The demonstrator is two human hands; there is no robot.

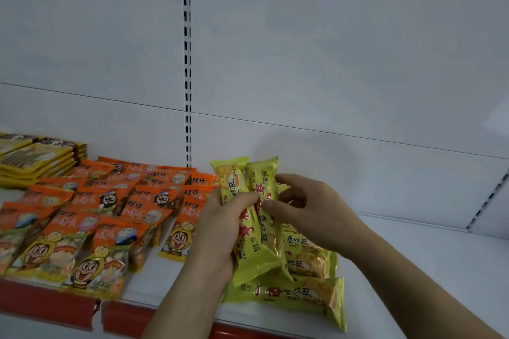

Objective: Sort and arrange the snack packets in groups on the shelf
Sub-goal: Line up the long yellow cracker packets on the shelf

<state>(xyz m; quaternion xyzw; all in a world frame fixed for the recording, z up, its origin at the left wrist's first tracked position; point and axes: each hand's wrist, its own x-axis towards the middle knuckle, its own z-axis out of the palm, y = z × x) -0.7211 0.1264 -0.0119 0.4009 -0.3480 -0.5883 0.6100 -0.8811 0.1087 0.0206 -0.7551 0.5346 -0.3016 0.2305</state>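
Note:
My left hand grips a bundle of long yellow-green snack packets, held upright above the white shelf. From the right, my right hand reaches in and pinches one of those packets between thumb and fingers. More yellow-green packets lie flat on the shelf under the bundle. To the left, several orange packets with a cartoon face lie in overlapping rows.
A stack of yellow flat packets sits at the far left back. The shelf's red front edge strip runs along the bottom. A slotted upright divides the white back panel. Bare shelf surface lies to the right.

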